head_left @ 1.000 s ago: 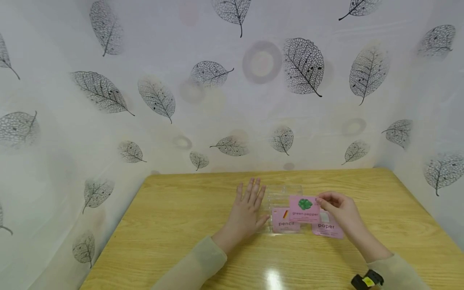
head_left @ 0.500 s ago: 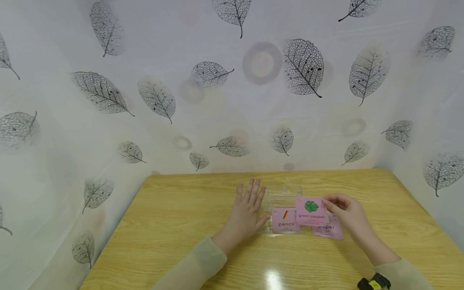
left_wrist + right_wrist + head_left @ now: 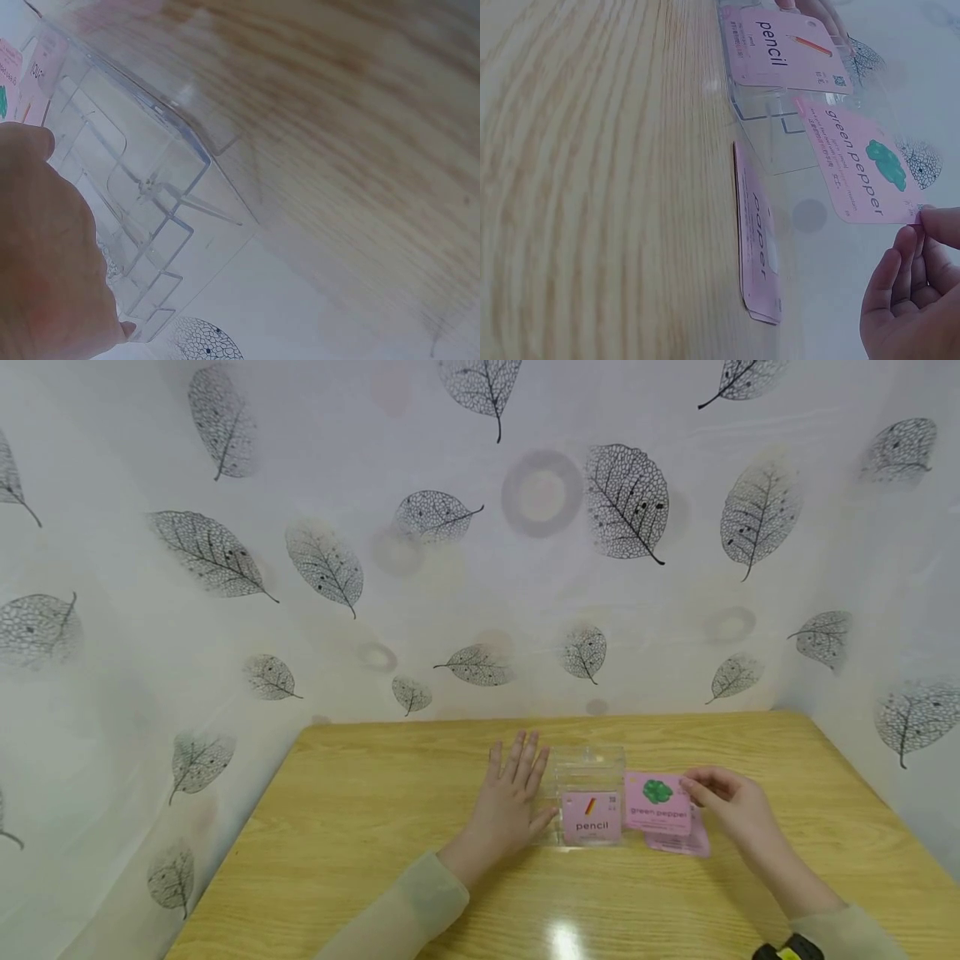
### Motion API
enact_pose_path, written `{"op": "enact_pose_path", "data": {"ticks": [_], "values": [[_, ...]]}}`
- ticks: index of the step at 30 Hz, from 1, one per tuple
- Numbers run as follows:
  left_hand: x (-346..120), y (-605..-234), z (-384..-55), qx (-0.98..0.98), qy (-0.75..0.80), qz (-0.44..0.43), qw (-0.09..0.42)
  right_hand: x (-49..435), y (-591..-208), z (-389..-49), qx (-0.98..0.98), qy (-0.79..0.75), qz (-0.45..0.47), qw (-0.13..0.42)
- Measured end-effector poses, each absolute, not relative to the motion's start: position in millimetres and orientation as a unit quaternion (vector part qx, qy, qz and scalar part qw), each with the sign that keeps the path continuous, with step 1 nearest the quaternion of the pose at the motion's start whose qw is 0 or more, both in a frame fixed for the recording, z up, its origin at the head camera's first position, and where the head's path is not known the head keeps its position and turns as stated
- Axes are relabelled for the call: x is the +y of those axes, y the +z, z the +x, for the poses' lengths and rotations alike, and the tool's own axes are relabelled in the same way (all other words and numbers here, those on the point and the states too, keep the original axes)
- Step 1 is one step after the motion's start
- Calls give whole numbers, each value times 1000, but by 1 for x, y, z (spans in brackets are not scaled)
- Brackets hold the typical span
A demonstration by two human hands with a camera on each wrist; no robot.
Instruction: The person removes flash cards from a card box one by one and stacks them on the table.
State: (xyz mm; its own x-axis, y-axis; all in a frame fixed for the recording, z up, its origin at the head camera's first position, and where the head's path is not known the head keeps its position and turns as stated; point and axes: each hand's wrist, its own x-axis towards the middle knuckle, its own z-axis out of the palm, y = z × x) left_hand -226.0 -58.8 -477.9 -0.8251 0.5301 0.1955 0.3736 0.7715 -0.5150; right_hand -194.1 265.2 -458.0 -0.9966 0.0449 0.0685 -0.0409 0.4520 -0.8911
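- Clear rack [image 3: 589,774]: sits on the wooden table [image 3: 360,827]; I'm placing everything off it.
- Left hand [image 3: 504,806]: at the rack's left side, fingers straight and spread apart, thumb over the edge.
- Right hand [image 3: 731,802]: right of the rack, thumb and finger clamped on a corner of the green pepper card [image 3: 657,804].
- Green pepper card: held up just right of the rack, tilted, picture toward the person.
- Pencil card [image 3: 592,818]: stands at the rack's front.
- Paper card [image 3: 759,251]: on the table, right of the rack, tops a small stack.
- Leaf-print backdrop [image 3: 465,585]: behind the rack.
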Motion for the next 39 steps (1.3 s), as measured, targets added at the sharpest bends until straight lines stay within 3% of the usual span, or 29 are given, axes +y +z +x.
{"op": "enact_pose_path", "data": {"ticks": [13, 32, 39], "values": [[-58, -476, -225, -928, 230, -243, 162, 276, -466, -194, -850, 525, -12, 49], [-58, -477, -226, -927, 239, -242, 159, 286, -483, -194, -863, 504, -34, 2], [-58, -477, -227, -926, 239, -244, 162, 285, -484, -195, -882, 468, -27, 47]]}}
